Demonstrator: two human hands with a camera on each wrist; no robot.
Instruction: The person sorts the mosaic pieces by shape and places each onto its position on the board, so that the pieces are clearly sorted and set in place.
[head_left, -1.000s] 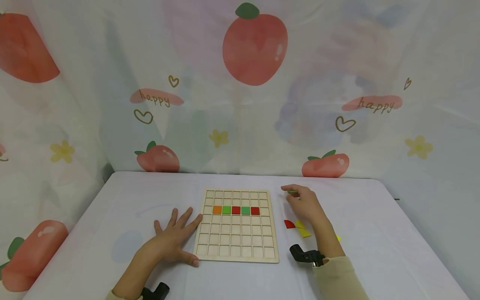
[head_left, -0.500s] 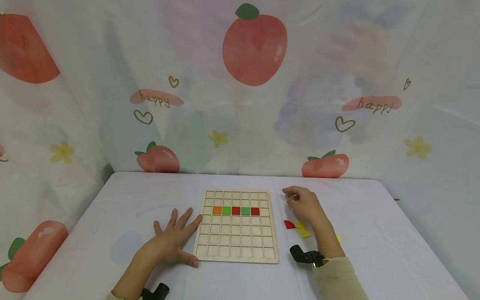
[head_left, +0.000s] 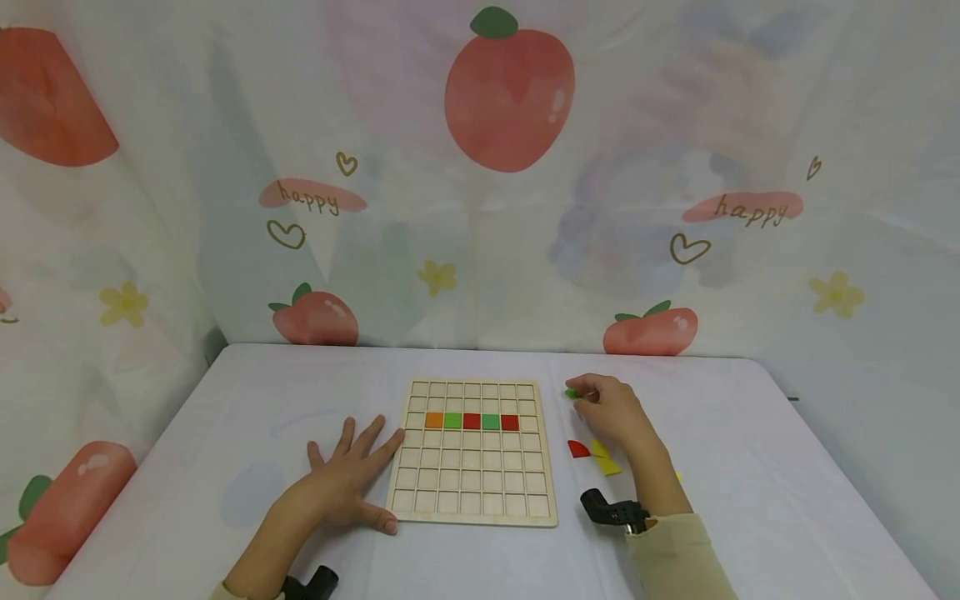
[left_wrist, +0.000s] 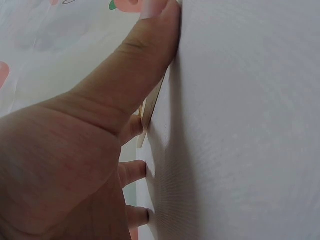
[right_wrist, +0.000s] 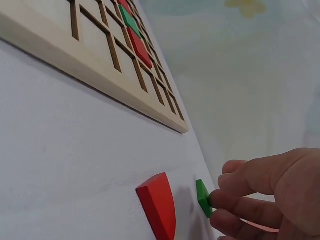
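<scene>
A wooden grid board [head_left: 471, 481] lies on the table with a row of square tiles, orange [head_left: 434, 421], green, red, teal-green and red, in its upper part. My left hand [head_left: 341, 487] is spread flat beside it, index fingertip and thumb at its left edge. Right of the board's top corner, my right hand [head_left: 609, 410] holds a small flat green piece [head_left: 572, 393] at its fingertips, close over the table. In the right wrist view the fingers partly cover this green piece [right_wrist: 203, 198]. A red quarter-round piece [right_wrist: 159, 206] lies nearby.
Two yellow pieces [head_left: 609, 467] lie beside the red one, below my right hand. Another yellow piece [head_left: 678, 477] shows past the right forearm. Black wrist mounts [head_left: 611, 510] sit on both wrists. A printed cloth [head_left: 510, 250] hangs behind the table.
The green piece has turned in my right fingertips, from a thin edge between them to a face showing at their left. The right hand has dipped slightly. My left hand stays put.
</scene>
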